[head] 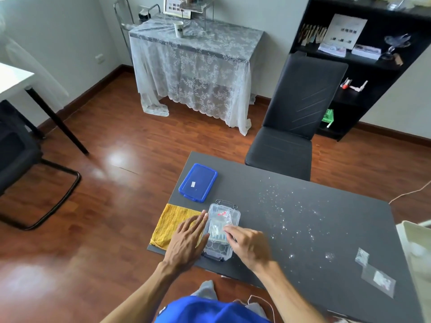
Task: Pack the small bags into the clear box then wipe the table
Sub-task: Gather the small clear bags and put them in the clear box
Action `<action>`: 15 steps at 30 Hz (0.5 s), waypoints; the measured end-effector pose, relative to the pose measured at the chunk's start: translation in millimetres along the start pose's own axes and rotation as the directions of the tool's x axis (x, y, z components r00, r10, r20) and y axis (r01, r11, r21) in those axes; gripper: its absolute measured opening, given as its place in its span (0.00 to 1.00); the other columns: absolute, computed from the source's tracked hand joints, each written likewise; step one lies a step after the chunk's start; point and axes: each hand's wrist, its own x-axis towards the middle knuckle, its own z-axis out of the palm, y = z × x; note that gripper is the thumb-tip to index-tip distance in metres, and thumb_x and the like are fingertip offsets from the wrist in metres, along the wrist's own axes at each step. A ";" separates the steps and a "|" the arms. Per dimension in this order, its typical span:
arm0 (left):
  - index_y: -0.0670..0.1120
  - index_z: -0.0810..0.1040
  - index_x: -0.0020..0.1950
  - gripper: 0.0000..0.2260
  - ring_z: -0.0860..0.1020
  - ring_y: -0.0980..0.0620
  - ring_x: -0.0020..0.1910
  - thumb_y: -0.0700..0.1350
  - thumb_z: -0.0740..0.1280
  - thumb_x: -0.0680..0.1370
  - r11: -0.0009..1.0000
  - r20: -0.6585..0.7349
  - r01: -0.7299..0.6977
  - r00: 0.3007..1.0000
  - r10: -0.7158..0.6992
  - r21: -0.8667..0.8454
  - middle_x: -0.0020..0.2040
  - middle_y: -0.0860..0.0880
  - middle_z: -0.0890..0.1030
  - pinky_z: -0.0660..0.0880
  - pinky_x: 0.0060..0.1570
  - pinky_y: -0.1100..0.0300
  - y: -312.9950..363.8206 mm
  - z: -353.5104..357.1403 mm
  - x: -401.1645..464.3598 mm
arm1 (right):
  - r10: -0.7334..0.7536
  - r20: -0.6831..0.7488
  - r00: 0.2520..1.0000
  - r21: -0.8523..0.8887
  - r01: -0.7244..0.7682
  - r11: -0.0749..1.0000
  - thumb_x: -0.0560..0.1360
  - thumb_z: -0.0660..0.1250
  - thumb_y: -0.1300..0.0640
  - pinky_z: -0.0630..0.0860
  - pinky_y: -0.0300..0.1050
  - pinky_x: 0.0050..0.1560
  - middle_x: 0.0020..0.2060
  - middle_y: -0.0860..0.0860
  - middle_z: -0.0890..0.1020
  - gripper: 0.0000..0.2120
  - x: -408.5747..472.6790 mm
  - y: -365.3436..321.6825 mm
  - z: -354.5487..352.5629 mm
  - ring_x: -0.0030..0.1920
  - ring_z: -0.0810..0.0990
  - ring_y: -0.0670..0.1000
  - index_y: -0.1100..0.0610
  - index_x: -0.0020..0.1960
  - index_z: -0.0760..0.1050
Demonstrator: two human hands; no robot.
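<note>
Pinching a bag (220, 227) into the box (221, 231), the right hand (250, 247) is packing while the flat, spread left hand (186, 241) is steadying it; two bags (375, 271) by the table's (303, 206) right edge are seemingly awaiting pickup next.

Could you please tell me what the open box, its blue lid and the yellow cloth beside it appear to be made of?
The clear box looks like rigid transparent plastic: its contents and ribbed base show through the walls. The blue lid seems glossy moulded plastic, with a raised rim and light reflections. The yellow cloth appears to be soft ribbed textile, possibly microfibre; its matte, lined weave suggests this.
</note>
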 end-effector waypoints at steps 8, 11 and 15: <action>0.49 0.53 0.80 0.24 0.58 0.54 0.77 0.54 0.51 0.85 0.998 0.047 -0.051 0.997 0.053 -0.041 0.80 0.52 0.56 0.54 0.74 0.60 -8.4 7.0 2.5 | 0.213 0.308 0.927 -0.210 -0.152 0.966 0.79 0.68 0.52 0.81 0.47 0.35 0.39 0.47 0.87 0.04 11.5 -9.2 8.4 0.39 0.87 0.53 0.51 0.48 0.81; 0.50 0.53 0.80 0.24 0.58 0.55 0.77 0.54 0.50 0.85 0.998 0.059 -0.045 0.997 0.047 -0.044 0.80 0.52 0.56 0.54 0.74 0.60 -8.9 7.5 5.2 | 0.228 0.426 0.876 -0.229 -0.140 0.963 0.81 0.63 0.51 0.80 0.50 0.45 0.47 0.51 0.87 0.09 23.5 -9.9 13.4 0.48 0.86 0.57 0.51 0.54 0.80; 0.51 0.51 0.80 0.24 0.58 0.54 0.77 0.54 0.48 0.85 0.998 0.063 -0.037 0.997 0.040 -0.052 0.80 0.52 0.57 0.53 0.74 0.60 -10.3 9.0 5.3 | 0.214 0.481 0.850 -0.200 -0.131 0.971 0.81 0.66 0.50 0.82 0.49 0.48 0.48 0.53 0.87 0.09 26.4 -7.2 15.3 0.49 0.86 0.56 0.51 0.57 0.81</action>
